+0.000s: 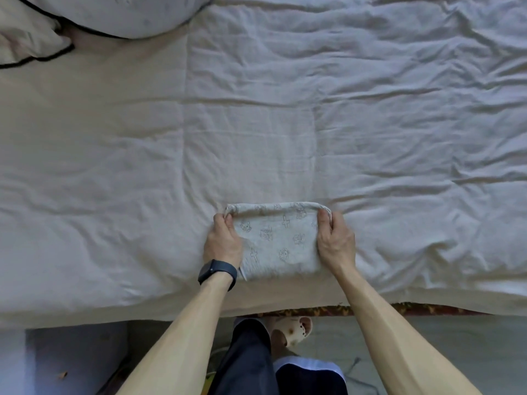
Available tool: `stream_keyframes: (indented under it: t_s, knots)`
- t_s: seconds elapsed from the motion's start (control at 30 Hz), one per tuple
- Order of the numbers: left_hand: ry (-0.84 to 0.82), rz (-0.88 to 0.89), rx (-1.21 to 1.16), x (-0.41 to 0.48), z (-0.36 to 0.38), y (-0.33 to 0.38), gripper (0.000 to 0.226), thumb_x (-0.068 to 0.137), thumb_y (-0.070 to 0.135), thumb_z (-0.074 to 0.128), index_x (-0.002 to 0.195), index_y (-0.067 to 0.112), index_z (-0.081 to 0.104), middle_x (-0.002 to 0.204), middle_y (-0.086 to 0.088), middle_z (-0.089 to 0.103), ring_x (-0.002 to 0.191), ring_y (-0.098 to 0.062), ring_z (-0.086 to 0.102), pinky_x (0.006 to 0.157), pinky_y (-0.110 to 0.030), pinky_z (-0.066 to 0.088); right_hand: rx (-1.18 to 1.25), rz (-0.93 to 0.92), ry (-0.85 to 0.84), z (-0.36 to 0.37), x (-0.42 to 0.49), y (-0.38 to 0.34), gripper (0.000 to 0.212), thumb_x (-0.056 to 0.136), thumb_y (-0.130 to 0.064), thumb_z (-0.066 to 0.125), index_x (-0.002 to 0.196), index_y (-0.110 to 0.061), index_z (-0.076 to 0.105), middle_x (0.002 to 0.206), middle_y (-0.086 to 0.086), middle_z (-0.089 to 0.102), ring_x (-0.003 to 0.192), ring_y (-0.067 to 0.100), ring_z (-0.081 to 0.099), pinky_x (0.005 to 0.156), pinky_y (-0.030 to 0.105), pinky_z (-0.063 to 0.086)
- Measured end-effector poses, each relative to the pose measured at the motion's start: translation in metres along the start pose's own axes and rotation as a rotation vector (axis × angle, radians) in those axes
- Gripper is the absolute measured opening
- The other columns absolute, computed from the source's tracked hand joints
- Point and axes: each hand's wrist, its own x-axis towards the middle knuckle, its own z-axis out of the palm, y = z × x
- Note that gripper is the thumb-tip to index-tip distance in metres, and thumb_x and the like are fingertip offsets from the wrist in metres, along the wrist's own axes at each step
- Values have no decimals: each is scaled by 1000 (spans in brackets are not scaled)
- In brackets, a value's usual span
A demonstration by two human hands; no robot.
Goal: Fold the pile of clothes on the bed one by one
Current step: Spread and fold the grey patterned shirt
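Observation:
A small light grey garment (278, 240) printed with little cartoon figures and crosses lies folded into a compact rectangle near the front edge of the bed (256, 124). My left hand (224, 242) pinches its far left corner, thumb on top. My right hand (335, 240) pinches the far right corner the same way. The far edge of the cloth curls up between the two hands. A dark watch sits on my left wrist. No pile of other clothes shows in this view.
The bed is covered by a wrinkled pale sheet. Pillows (108, 15) with dark piping lie at the far left corner. Below the bed edge I see the floor, my dark trousers and a beige slipper (293, 332).

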Motion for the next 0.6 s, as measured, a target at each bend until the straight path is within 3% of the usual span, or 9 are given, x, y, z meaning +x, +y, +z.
stream_keyframes:
  t_s: [0.1, 0.17, 0.3, 0.37, 0.47, 0.53, 0.6]
  knots:
    - [-54, 9, 70, 1, 0, -2, 35, 107, 37, 25, 121, 12, 44, 102, -13, 64, 79, -35, 56, 65, -38, 40, 49, 6, -28, -5, 3, -2, 27, 106, -44, 43, 94, -20, 52, 84, -2, 61, 84, 27, 58, 68, 39, 39]
    - [-49, 17, 100, -6, -3, -3, 32, 105, 34, 34, 130, 16, 42, 112, -12, 64, 89, -38, 61, 67, -38, 42, 52, -35, -9, -15, 3, 2, 20, 101, -46, 48, 106, -29, 57, 92, -6, 64, 88, 18, 61, 72, 37, 46]
    - [150, 288, 93, -15, -11, -3, 53, 85, 29, 53, 136, 14, 48, 127, -13, 54, 107, -35, 56, 80, -43, 47, 75, -109, -60, -29, -1, 3, 44, 91, -64, 44, 119, -37, 63, 107, -10, 65, 96, 6, 62, 80, 29, 50]
    - [125, 431, 132, -2, -15, 1, 49, 87, 35, 52, 133, 19, 56, 131, -5, 55, 116, -26, 51, 91, -42, 45, 55, -142, -93, -29, 2, -3, 43, 95, -61, 44, 116, -30, 65, 106, -10, 66, 97, 7, 62, 81, 31, 51]
    - [55, 536, 278, 25, -17, 6, 35, 92, 42, 48, 111, 23, 69, 113, 1, 64, 106, -24, 56, 86, -39, 44, 60, -160, -88, -26, 12, -9, 21, 104, -38, 51, 110, -24, 65, 102, -8, 67, 96, 11, 62, 81, 34, 51]
    - [82, 593, 366, 37, -18, -1, 29, 92, 39, 47, 95, 20, 69, 96, 0, 64, 91, -27, 58, 75, -38, 42, 96, -137, -105, -24, 15, -13, 10, 104, -32, 53, 107, -31, 63, 99, -14, 65, 94, 2, 61, 76, 22, 46]
    - [76, 616, 413, 40, -19, -12, 31, 94, 38, 43, 92, 20, 68, 91, 1, 63, 85, -26, 58, 71, -36, 40, 132, -113, -135, -24, 16, -18, 12, 103, -30, 56, 105, -39, 63, 98, -20, 64, 91, -5, 60, 70, 11, 41]
